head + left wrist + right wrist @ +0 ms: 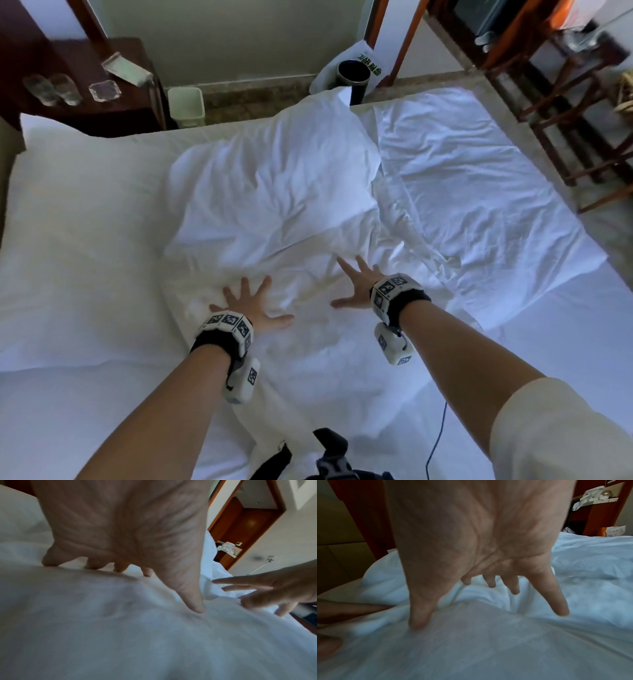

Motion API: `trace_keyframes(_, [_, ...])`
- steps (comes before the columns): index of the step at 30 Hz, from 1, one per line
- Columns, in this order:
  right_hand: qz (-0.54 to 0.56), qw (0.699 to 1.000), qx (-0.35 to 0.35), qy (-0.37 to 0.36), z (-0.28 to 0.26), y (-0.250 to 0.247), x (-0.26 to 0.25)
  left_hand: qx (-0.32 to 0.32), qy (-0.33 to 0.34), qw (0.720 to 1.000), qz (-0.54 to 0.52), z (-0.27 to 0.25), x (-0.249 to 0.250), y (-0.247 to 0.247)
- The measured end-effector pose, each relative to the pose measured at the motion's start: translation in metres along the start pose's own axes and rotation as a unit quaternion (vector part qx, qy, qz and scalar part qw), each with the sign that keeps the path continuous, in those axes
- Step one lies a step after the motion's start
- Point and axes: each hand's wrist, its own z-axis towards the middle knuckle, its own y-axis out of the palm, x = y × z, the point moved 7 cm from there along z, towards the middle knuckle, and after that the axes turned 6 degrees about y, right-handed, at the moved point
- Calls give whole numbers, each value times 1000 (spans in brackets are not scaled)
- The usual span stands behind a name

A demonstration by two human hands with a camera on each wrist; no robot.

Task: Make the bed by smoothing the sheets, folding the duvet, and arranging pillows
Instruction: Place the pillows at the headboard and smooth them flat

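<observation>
Bed sheet: white, spread flat under everything. Duvet: rumpled, mid-bed, ahead of my hands. Pillow: flat, right of duvet, touching it. My left hand: fingers spread straight, pressing duvet edge. My right hand: fingers spread straight, pressing same edge.

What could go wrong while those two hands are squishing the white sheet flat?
1. The left hand and right hand press with fingers spread, so pushing outward might only shove the creases in the white sheet toward the rumpled duvet instead of flattening them.
2. The blue cable lying on the sheet near the right arm could snag as the arm sweeps.
</observation>
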Motion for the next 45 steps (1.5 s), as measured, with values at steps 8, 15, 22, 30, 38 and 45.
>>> trace_keyframes(8, [41,999,-27,13,-12,47,67,14,69,993,91,14,112,33])
trace_keyframes(15, [34,995,-35,-83,26,76,100,39,-4,989,145,28,165,70])
trace_keyframes(22, [73,984,74,-145,21,16,209,63,-4,988,143,28,267,52])
trace_keyframes(30, [130,979,157,9,48,-21,429,92,159,960,210,74,474,52])
trace_keyframes(38, [283,934,190,110,85,4,575,63,224,936,263,134,603,117])
trace_keyframes(45, [344,883,290,137,117,7,637,127,150,905,377,179,657,168])
